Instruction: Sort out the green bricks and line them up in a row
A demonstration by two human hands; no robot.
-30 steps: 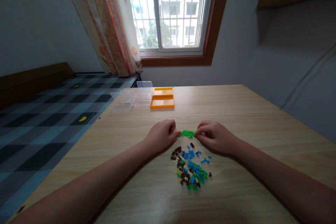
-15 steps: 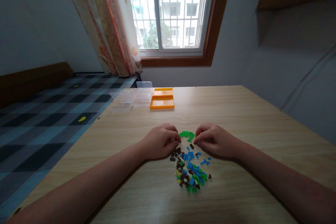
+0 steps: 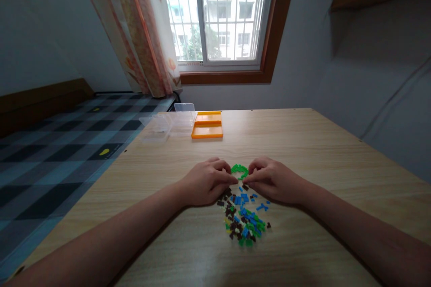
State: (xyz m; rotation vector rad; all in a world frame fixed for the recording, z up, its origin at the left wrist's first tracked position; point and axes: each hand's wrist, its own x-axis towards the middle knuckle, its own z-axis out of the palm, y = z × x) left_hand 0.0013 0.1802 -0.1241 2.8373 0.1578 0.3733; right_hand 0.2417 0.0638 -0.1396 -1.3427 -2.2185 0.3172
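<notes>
A curved chain of small green building blocks [image 3: 239, 168] lies on the table between my two hands. My left hand [image 3: 213, 181] rests at its left end, index finger and thumb closed against the green blocks. From the other side, my right hand [image 3: 269, 179] has its fingers closed at the chain's right end. Just below the fingertips lies a dark brown block [image 3: 245, 187]. Nearer to me are loose blue blocks [image 3: 241, 199] and a mixed pile of small blocks [image 3: 244, 226] in brown, blue, green, yellow and white. My fingers partly hide the chain's ends.
At the far side of the wooden table [image 3: 286, 139] stands an orange open tray [image 3: 207, 136] with two sections. Clear plastic boxes [image 3: 158, 128] sit to its left. A bed with a checked cover [image 3: 67, 143] adjoins the table's left edge.
My thumbs and fingertips have come closer together below the green chain. The chain has bent into a rounder, more closed curve. The loose blocks stay where they were.
</notes>
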